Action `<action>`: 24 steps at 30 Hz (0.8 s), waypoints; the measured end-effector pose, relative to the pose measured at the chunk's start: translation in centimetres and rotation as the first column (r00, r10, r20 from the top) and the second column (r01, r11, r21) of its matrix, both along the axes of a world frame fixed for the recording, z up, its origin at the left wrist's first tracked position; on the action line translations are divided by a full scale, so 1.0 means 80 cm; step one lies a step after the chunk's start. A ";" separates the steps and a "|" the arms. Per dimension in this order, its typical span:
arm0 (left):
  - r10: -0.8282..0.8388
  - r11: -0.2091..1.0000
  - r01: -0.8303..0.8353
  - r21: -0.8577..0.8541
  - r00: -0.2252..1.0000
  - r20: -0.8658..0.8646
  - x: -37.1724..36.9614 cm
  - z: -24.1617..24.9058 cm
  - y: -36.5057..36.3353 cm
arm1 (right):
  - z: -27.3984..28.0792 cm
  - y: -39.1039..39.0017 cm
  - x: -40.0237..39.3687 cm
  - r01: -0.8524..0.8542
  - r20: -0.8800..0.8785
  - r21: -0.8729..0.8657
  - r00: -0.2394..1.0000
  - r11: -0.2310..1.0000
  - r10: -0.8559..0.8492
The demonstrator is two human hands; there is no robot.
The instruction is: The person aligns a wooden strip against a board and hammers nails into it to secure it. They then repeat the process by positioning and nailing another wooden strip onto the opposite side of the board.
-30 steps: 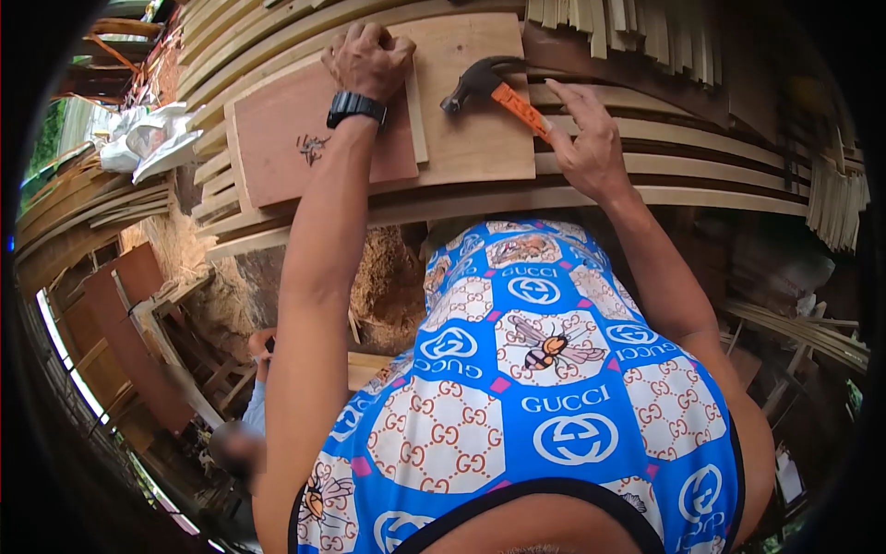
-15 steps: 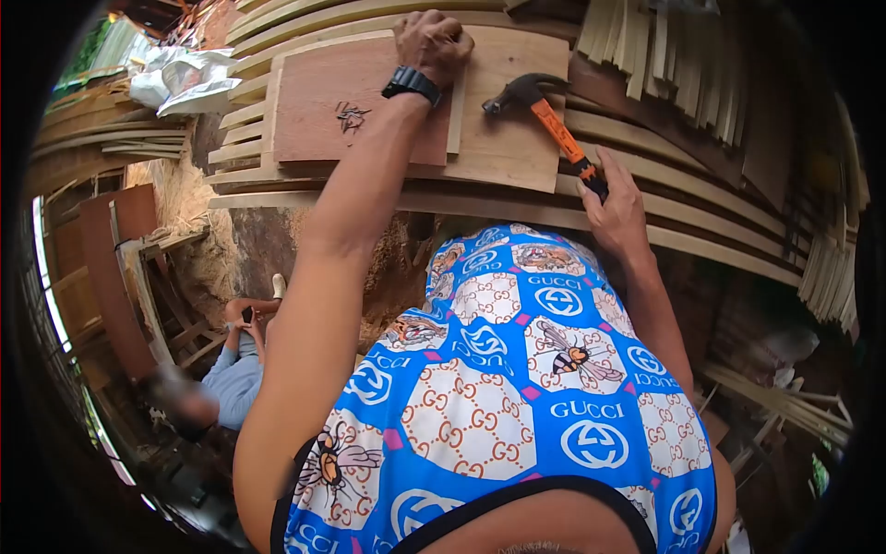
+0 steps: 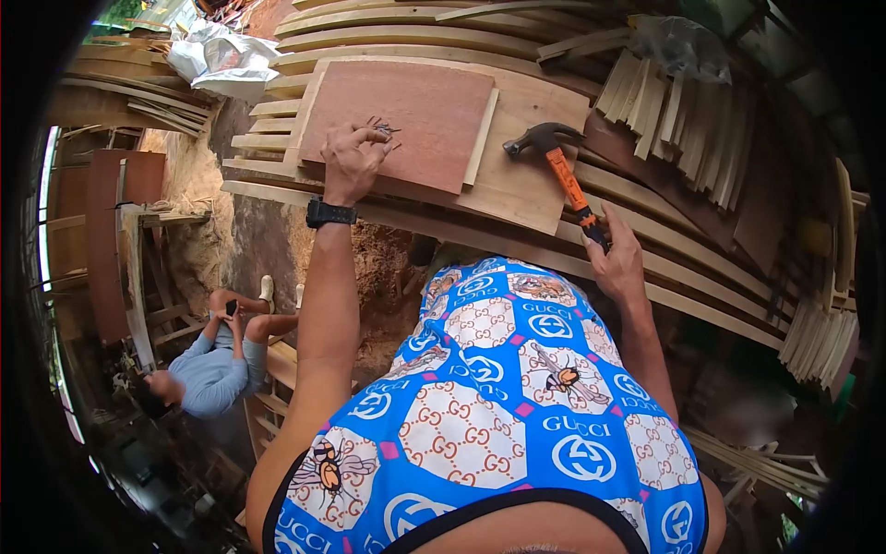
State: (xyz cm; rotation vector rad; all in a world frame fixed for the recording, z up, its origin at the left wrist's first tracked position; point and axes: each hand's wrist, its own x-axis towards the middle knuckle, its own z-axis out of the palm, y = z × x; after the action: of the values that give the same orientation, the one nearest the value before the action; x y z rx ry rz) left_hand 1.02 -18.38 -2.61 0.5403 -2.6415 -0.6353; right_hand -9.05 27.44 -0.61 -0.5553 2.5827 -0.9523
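Note:
A small pile of dark nails [image 3: 384, 127] lies on the reddish plywood panel [image 3: 415, 97]. My left hand [image 3: 353, 159], with a black watch at the wrist, rests at the near side of the pile, its fingers curled together at the nails. What is pinched between the fingertips is too small to make out. My right hand [image 3: 616, 258] is wrapped around the lower end of an orange and black handled claw hammer [image 3: 565, 180]. The hammer's dark head sits over the paler plywood board [image 3: 526, 189], to the right of a thin wooden strip [image 3: 481, 137] along the panel's edge.
Long wooden slats [image 3: 701, 245] stretch under and beyond the boards. Bundles of thin strips [image 3: 678, 115] lie at the upper right, near a clear plastic bag [image 3: 681, 48]. White sacks [image 3: 221, 55] are at the upper left. A person in light blue [image 3: 217, 369] sits at the lower left.
My left hand has come from the panel's far right edge back and left to the nails. The hammer stays in my right hand. The view has shifted slightly.

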 end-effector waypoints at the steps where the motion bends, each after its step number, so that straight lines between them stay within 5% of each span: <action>1: 0.016 1.000 -0.016 -0.014 1.000 0.022 0.000 -0.002 0.013 | -0.001 0.000 -0.001 -0.022 -0.009 0.014 1.000 1.000 0.022; 7: 0.081 0.972 -0.072 -0.222 0.996 0.030 -0.015 -0.029 0.046 | 0.003 -0.007 -0.011 0.011 0.113 -0.024 0.994 1.000 -0.009; 12: -0.005 0.968 0.012 -0.249 0.999 0.031 -0.015 -0.021 0.063 | 0.000 -0.007 -0.009 -0.003 -0.065 0.061 0.998 0.998 0.007; 13: 0.022 0.995 -0.021 0.098 1.000 -0.003 -0.018 -0.008 0.071 | 0.025 -0.015 -0.011 0.021 0.141 0.064 0.990 0.998 -0.030; 14: 0.062 0.900 -0.046 0.433 0.998 -0.022 -0.022 -0.001 0.076 | 0.039 -0.018 -0.015 0.042 0.338 0.066 0.939 0.997 -0.062; 16: 0.024 0.910 0.028 0.414 0.992 -0.120 -0.036 -0.004 0.083 | 0.019 -0.007 -0.018 0.066 0.341 -0.008 0.938 0.998 -0.059; 18: -0.045 0.902 0.129 0.411 0.977 -0.208 -0.056 -0.003 0.086 | 0.013 -0.005 -0.025 0.131 0.658 -0.147 0.753 0.980 -0.002; 20: -0.036 0.870 0.096 0.484 0.991 -0.133 -0.080 -0.001 0.090 | 0.014 -0.005 -0.033 0.157 0.756 -0.246 0.648 0.956 0.088; 22: -0.028 0.830 0.055 0.555 0.998 -0.056 -0.110 -0.007 0.090 | 0.041 -0.019 -0.034 0.458 0.937 -0.345 0.216 0.819 0.273; 24: -0.080 0.778 0.170 0.605 0.982 -0.173 -0.149 -0.019 0.082 | 0.046 -0.025 -0.037 0.449 0.926 -0.373 0.226 0.812 0.301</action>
State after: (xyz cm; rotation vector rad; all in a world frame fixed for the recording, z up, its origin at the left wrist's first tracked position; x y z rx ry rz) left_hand -10.88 -11.81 -4.17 0.4653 -2.3064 -1.5527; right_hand -11.98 25.48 3.08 0.1449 1.0657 -1.4917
